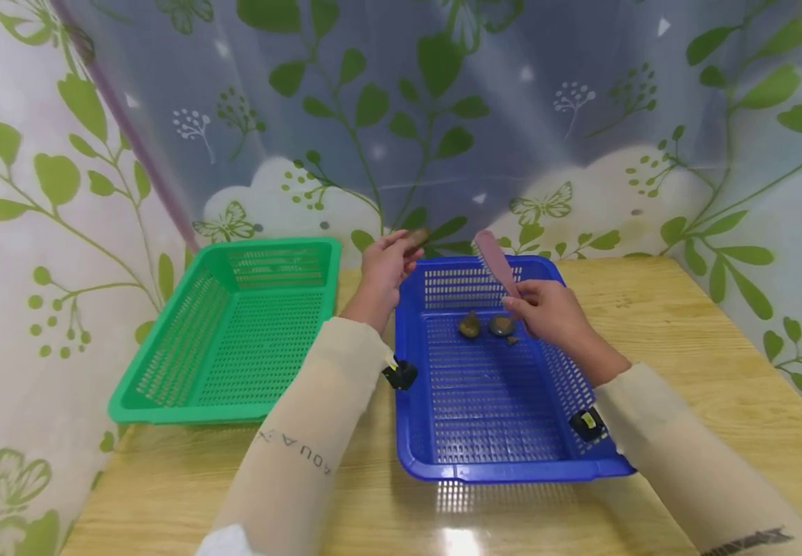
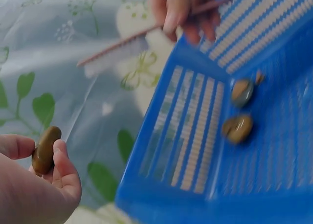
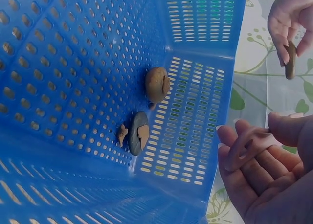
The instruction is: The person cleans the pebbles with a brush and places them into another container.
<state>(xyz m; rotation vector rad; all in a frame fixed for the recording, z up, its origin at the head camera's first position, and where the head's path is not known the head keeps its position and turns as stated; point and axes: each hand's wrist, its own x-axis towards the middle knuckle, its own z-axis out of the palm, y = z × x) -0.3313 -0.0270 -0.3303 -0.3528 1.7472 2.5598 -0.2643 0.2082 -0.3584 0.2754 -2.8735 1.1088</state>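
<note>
My left hand (image 1: 382, 272) pinches a smooth brown stone (image 2: 45, 148) between thumb and fingers, above the far left corner of the blue basket (image 1: 519, 473). In my right hand (image 1: 547, 310) is a pink brush (image 1: 494, 259), gripped by its looped handle (image 3: 240, 150) over the basket's far right part. Its white bristles (image 2: 117, 56) face the left-hand side, apart from the stone. On the basket floor lie a rounded brown stone (image 1: 469, 327) and a flat dark stone (image 1: 501, 327) with a tan piece on top. A small tan bit (image 3: 122, 135) lies beside the flat one.
To the left a green basket (image 1: 119, 409) with slotted sides stands on the wooden table (image 1: 742, 417). Behind both baskets hangs a leaf-patterned curtain (image 1: 373, 154). Small black wrist cameras are strapped near both sleeves, over the blue basket's rims.
</note>
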